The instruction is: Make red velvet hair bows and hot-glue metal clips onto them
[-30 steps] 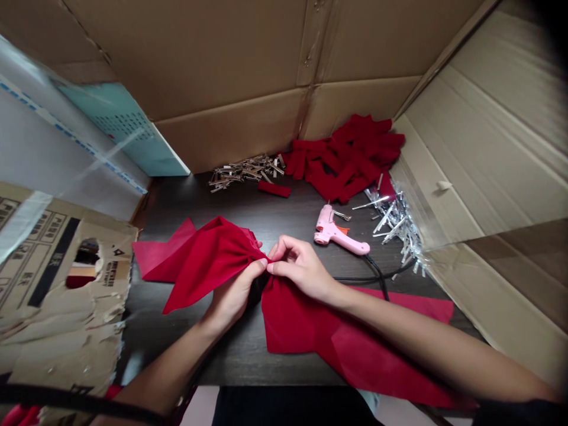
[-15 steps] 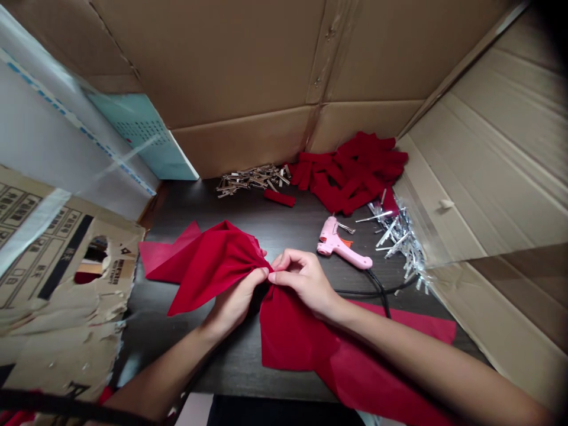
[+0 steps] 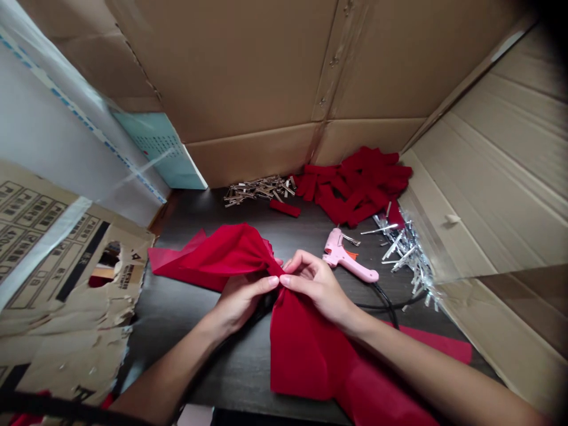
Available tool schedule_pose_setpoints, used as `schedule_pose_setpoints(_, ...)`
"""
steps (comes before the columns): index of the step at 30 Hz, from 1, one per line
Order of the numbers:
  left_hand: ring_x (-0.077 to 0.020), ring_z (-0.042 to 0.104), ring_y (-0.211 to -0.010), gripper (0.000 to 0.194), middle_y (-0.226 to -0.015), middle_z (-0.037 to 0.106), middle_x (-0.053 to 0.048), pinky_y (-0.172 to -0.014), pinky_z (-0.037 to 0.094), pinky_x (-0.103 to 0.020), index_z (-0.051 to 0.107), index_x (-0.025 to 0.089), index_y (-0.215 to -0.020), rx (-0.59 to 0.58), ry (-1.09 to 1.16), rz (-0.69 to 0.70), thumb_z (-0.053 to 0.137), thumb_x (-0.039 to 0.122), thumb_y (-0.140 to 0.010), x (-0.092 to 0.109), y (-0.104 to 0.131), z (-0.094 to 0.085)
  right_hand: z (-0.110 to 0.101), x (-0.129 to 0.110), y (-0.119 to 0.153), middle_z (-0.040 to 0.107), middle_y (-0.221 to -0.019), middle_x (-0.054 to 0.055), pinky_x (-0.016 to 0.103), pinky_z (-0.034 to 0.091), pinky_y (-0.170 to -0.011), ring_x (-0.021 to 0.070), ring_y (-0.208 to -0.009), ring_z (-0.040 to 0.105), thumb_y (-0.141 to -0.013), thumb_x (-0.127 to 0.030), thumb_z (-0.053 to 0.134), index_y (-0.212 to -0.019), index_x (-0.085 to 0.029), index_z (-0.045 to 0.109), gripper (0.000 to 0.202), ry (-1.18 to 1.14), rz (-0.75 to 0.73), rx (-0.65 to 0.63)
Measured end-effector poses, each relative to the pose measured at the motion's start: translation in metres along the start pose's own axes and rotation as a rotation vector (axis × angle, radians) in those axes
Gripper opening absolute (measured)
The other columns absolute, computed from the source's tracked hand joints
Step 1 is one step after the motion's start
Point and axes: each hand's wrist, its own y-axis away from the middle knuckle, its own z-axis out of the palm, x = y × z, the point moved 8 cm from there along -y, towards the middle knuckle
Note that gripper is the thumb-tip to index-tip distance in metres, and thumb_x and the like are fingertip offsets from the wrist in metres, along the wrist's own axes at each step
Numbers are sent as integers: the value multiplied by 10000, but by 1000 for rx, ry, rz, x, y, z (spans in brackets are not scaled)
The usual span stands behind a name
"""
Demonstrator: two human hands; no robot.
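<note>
A long piece of red fabric is pinched into a gathered middle between both hands. My left hand grips the gather from the left, thumb on top, with its other fingers partly hidden beneath the cloth. Close against it, my right hand pinches the same spot between thumb and fingers. One end of the fabric fans out to the left over the dark table; the other hangs down and spreads toward the lower right, under my right forearm.
A pink glue gun with a black cord lies right of the hands. Behind are metal clips, a red strip and a heap of red strips. Silvery sticks lie at right. Cardboard walls surround the table.
The left part of the fabric has folded upward and inward, its lower point no longer hanging. Both hands keep their pinch at the gather. The whole view has shifted slightly.
</note>
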Motion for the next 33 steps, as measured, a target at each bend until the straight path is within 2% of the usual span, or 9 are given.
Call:
schedule_pose_setpoints(9, -252, 615, -1003, 252, -935, 678, -44, -928, 447, -363, 715, 203, -919, -133, -24, 99, 792, 260, -687, 17, 6, -2, 11, -43, 9, 706, -845, 35, 341, 484, -774, 199, -828, 635, -811, -323, 679, -796, -199, 672, 126, 264, -155, -156)
schedule_pose_setpoints(14, -266, 574, -1018, 232, -909, 623, -50, -953, 447, -385, 709, 221, -863, -154, -16, 169, 801, 292, -663, 26, 7, 0, -4, -75, 8, 727, -910, 54, 371, 486, -804, 227, -878, 653, -850, -317, 638, -858, -204, 698, 128, 489, -277, -46)
schedule_pose_setpoints(18, -256, 572, -970, 259, -885, 592, -52, -932, 462, -387, 703, 216, -877, -177, 8, 210, 809, 321, -665, 30, 9, -2, -33, -100, 12, 704, -909, 58, 349, 484, -723, 215, -800, 644, -872, -298, 608, -875, -206, 678, 115, 750, -416, 92)
schedule_pose_setpoints(20, -236, 577, -962, 270, -926, 596, -48, -915, 473, -364, 706, 222, -908, -175, 21, 234, 807, 323, -679, 31, 9, -3, -53, -95, 15, 685, -834, 58, 346, 470, -702, 209, -743, 629, -891, -279, 567, -819, -196, 658, 143, 946, -413, 89)
schedule_pose_setpoints(22, -210, 586, -946, 273, -993, 602, -41, -890, 487, -331, 711, 232, -931, -166, 25, 238, 806, 320, -691, 31, 9, -4, -81, -81, 20, 671, -812, 70, 357, 456, -699, 219, -729, 615, -890, -274, 554, -793, -184, 648, 163, 1166, -368, 154)
schedule_pose_setpoints(24, -194, 599, -916, 282, -1015, 610, -35, -862, 500, -316, 716, 238, -941, -166, 38, 216, 814, 320, -689, 28, 7, -4, -106, -60, 25, 669, -895, 88, 363, 459, -724, 239, -795, 618, -891, -307, 551, -896, -179, 654, 164, 1314, -271, 175)
schedule_pose_setpoints(26, -189, 615, -867, 297, -954, 624, -33, -833, 512, -321, 719, 233, -933, -179, 65, 188, 829, 324, -673, 25, 5, -2, -120, -41, 29, 653, -982, 109, 386, 461, -782, 274, -895, 609, -858, -317, 586, -1006, -170, 641, 216, 1439, -207, 163)
schedule_pose_setpoints(30, -161, 622, -740, 334, -822, 634, -28, -733, 522, -293, 711, 200, -916, -210, 125, 115, 854, 332, -644, 18, 1, 2, -119, -26, 27, 600, -1069, 148, 406, 444, -835, 303, -965, 575, -822, -235, 582, -1130, -145, 592, 322, 1642, -171, 144)
schedule_pose_setpoints(33, -139, 613, -703, 373, -792, 627, -21, -656, 507, -241, 694, 177, -907, -269, 170, 46, 872, 331, -617, 13, -1, 6, -110, -23, 19, 559, -1053, 155, 372, 445, -828, 279, -930, 562, -791, -115, 532, -1067, -129, 588, 282, 1696, -139, 147)
